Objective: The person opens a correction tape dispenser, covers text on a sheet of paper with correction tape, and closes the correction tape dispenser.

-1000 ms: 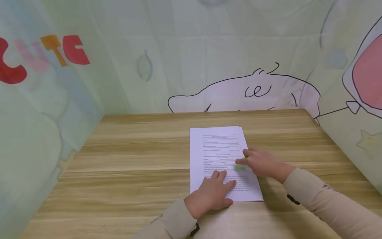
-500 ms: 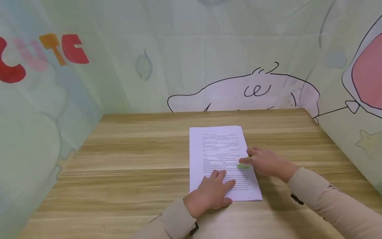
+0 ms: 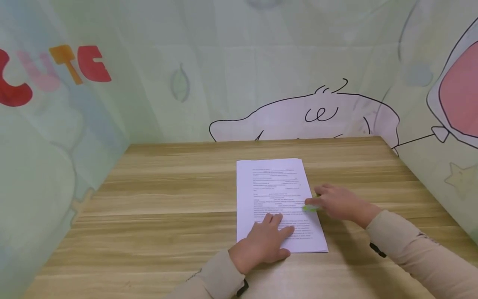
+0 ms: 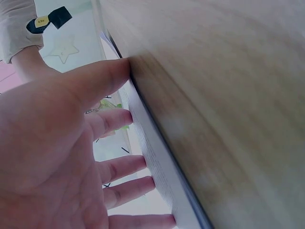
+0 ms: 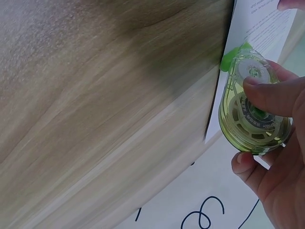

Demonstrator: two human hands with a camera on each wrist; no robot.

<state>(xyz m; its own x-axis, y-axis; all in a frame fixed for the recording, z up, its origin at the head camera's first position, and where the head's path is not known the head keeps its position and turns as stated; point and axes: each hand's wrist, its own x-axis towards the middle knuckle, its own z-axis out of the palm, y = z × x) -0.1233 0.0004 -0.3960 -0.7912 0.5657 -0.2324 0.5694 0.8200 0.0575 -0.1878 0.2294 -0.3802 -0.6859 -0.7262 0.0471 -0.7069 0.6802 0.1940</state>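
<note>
A stack of printed paper [image 3: 245, 191] lies on the wooden table. My left hand [image 3: 263, 240] rests on its lower left part with fingers spread; in the left wrist view the fingertips [image 4: 138, 163] press on the page and the thumb is at the stack's edge. My right hand [image 3: 345, 203] pinches a see-through green correction tape [image 5: 257, 112] between thumb and fingers. Its green tip end [image 5: 229, 59] is down at the page's right margin, level with a line of text. In the head view the fingers hide most of the correction tape [image 3: 310, 207].
The wooden table [image 3: 157, 207] stretches out around the paper on all sides. Behind it and along both sides hangs a pale printed cloth [image 3: 186, 54] with cartoon drawings and letters.
My right hand has slid to the right across the page with the correction tape, toward the paper's right edge. My left hand stays in place on the stack.
</note>
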